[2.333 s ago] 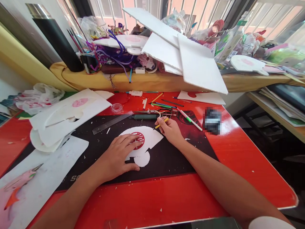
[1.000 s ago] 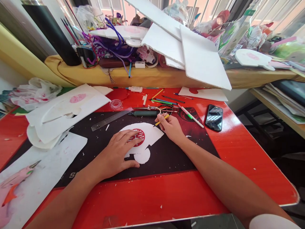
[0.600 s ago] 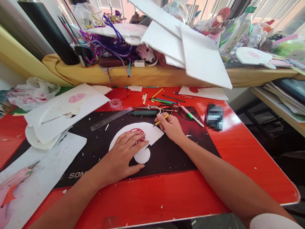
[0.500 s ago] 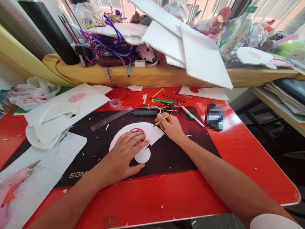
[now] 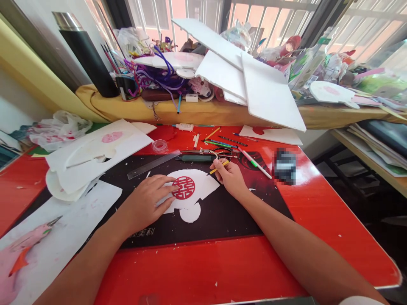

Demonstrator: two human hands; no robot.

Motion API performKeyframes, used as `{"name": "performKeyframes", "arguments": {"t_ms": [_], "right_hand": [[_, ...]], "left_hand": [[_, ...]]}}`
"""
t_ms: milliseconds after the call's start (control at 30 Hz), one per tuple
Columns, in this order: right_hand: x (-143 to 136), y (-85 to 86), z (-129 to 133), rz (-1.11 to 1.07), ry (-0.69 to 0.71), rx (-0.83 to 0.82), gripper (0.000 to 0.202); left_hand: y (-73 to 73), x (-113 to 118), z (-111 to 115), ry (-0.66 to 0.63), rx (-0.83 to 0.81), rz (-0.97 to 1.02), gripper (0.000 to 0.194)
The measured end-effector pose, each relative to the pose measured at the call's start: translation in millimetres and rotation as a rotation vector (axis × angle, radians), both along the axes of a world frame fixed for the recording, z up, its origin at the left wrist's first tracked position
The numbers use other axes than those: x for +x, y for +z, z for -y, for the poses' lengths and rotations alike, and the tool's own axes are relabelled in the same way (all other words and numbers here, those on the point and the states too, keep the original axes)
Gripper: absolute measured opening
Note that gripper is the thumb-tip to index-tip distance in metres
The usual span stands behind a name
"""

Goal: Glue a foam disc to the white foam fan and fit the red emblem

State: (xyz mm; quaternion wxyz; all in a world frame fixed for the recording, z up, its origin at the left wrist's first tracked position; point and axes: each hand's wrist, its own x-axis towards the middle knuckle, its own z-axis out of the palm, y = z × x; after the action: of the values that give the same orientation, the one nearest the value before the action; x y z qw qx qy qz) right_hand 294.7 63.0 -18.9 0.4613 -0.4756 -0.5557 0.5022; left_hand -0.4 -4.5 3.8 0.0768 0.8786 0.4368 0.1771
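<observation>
A white fan-shaped cutout (image 5: 203, 182) with a rounded tab at its lower edge lies on the black mat (image 5: 235, 212). On it sits a round red cut-paper emblem (image 5: 183, 187). My left hand (image 5: 148, 199) rests over the left part of the cutout, fingers spread, fingertips at the emblem's left edge. My right hand (image 5: 229, 174) pinches a yellow pencil (image 5: 219, 167), its tip close to the cutout's upper right edge.
Behind the hands lie scissors (image 5: 199, 151), a clear ruler (image 5: 152, 164), pens and a tape roll (image 5: 159, 146). White foam sheets (image 5: 127, 135) are stacked at the left, and a pink glue gun (image 5: 28, 245) is nearer. More white boards (image 5: 270, 89) lean on the cluttered ledge.
My left hand has slid left, uncovering the red emblem. My right hand still holds the pencil near the same edge. The view has tilted up slightly.
</observation>
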Motion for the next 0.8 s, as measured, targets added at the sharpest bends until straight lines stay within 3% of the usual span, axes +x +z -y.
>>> {"name": "performKeyframes", "arguments": {"t_ms": [467,800], "right_hand": [[-17,13.4,23,-0.089,0.057,-0.031,0.058],[-19,9.3,26,-0.059,0.142,-0.045,0.057]], "left_hand": [[-6.8,0,-1,-0.057,-0.035,-0.01,0.031],[-11.2,-3,-4,-0.057,-0.035,0.021,0.031]]}}
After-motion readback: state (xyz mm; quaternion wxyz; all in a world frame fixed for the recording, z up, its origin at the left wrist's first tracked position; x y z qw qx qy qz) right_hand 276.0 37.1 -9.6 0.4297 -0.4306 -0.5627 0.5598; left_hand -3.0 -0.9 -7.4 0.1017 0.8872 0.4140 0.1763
